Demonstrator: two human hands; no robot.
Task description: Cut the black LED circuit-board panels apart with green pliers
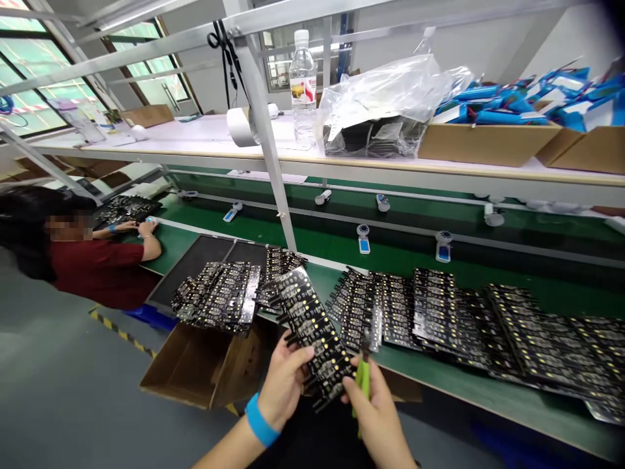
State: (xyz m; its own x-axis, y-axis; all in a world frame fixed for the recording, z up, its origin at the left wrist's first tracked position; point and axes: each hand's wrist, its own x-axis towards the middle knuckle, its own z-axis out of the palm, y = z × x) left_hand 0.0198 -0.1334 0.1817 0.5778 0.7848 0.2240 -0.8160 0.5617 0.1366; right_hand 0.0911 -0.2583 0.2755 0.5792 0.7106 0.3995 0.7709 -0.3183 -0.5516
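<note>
Boards on bench (carton below)

The black, gold-dotted circuit-board panel hides most fingers of your left hand; your right hand partly covers the lime-green-handled tool, its metal tips blurred. The right edge cuts the brown cardboard box; small print on the clear plastic bottle is unreadable.
</note>
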